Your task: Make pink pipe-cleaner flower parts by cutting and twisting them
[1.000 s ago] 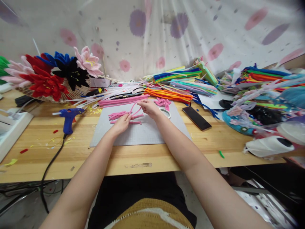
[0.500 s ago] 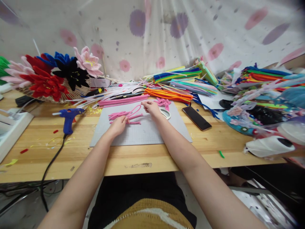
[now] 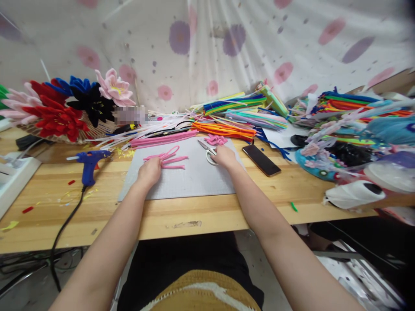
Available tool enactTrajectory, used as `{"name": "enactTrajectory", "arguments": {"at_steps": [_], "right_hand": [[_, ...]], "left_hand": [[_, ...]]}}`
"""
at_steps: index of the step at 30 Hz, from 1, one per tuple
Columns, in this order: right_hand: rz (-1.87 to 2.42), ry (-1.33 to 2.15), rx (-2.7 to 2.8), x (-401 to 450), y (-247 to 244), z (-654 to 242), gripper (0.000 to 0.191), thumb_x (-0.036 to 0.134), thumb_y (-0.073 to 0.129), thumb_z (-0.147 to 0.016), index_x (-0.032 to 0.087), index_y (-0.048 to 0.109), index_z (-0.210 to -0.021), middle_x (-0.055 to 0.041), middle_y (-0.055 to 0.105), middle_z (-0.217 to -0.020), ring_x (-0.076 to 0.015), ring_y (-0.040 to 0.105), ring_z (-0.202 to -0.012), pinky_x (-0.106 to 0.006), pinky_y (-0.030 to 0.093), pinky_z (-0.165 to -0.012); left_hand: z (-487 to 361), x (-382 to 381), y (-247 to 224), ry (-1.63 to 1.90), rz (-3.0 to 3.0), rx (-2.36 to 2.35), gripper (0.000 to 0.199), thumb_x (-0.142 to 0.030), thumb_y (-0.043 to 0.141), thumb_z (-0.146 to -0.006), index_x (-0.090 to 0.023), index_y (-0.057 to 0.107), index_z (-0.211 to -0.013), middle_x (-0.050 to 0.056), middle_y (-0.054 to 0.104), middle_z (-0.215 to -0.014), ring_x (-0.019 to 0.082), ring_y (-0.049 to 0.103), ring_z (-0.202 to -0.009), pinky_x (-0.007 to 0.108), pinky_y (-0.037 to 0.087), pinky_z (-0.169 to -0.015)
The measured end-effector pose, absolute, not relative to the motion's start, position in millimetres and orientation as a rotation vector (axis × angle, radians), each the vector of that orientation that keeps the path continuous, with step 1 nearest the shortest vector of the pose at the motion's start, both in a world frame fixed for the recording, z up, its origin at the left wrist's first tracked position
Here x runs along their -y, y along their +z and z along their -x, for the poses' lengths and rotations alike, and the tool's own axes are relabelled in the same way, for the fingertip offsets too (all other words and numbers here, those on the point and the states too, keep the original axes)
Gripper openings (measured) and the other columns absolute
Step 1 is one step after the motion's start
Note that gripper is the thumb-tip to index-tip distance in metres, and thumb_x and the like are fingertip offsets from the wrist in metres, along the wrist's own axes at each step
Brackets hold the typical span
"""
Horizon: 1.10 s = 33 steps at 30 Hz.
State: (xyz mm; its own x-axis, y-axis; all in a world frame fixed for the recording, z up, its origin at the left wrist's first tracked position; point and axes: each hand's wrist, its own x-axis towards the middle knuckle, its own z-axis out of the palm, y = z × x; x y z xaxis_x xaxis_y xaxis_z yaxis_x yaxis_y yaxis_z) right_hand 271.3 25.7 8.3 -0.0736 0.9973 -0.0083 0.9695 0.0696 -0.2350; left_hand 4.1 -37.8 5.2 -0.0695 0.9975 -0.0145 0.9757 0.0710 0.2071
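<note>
A looped pink pipe cleaner [image 3: 171, 151] rises from my left hand [image 3: 149, 171], whose fingers are closed on it above the left part of a grey mat [image 3: 191, 185]. Cut pink pipe cleaners [image 3: 177, 167] lie beside and partly behind that hand. Over the mat's right part, my right hand [image 3: 224, 156] has its fingers closed at the handles of a pair of scissors [image 3: 209, 151], blades pointing up and left. Just behind the scissors sits a small pile of curled pink pieces [image 3: 215, 139].
A blue glue gun [image 3: 89, 166] with a black cord rests left of the mat, near fluffy flowers [image 3: 61, 116]. A phone [image 3: 261, 160] is on the right. Bundles of coloured pipe cleaners [image 3: 223, 129] line the back; a white roll [image 3: 355, 194] lies far right.
My right hand has moved right and down from beside the pink loop onto the scissors. My left hand still holds the loop, slightly lower. The whole view has shifted a little.
</note>
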Motion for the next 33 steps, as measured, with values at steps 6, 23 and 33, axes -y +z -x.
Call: {"name": "enactTrajectory", "arguments": {"at_steps": [6,23,33], "right_hand": [[1.779,0.778,1.821,-30,13,-278,0.01,0.022,0.061,-0.071,0.015,0.062,-0.077,-0.0118,0.064,-0.084,-0.0237,0.059,-0.083,-0.035,0.043,-0.074],[0.657,2.434,1.025,-9,1,-233,0.071,0.073,0.032,-0.077,0.008,0.06,-0.085,-0.0137,0.064,-0.081,-0.018,0.059,-0.074,-0.031,0.047,-0.072],[0.589,2.482,0.952,-6,1,-232,0.069,0.071,0.034,-0.078,0.008,0.058,-0.089,-0.0076,0.059,-0.069,-0.0184,0.056,-0.073,-0.033,0.046,-0.074]], "left_hand": [[-4,38,2,0.216,-1.989,-2.262,0.04,-0.029,0.023,-0.091,-0.015,0.058,-0.103,0.016,0.064,-0.106,0.029,0.06,-0.098,0.038,0.044,-0.077],[-9,39,-4,0.418,-1.841,-2.461,0.045,-0.028,0.024,-0.088,-0.011,0.064,-0.101,0.023,0.066,-0.097,0.035,0.061,-0.089,0.043,0.043,-0.068],[-34,39,-10,0.305,-2.147,-2.322,0.039,-0.028,0.025,-0.09,-0.016,0.059,-0.103,0.015,0.065,-0.102,0.027,0.061,-0.093,0.035,0.043,-0.073]]}}
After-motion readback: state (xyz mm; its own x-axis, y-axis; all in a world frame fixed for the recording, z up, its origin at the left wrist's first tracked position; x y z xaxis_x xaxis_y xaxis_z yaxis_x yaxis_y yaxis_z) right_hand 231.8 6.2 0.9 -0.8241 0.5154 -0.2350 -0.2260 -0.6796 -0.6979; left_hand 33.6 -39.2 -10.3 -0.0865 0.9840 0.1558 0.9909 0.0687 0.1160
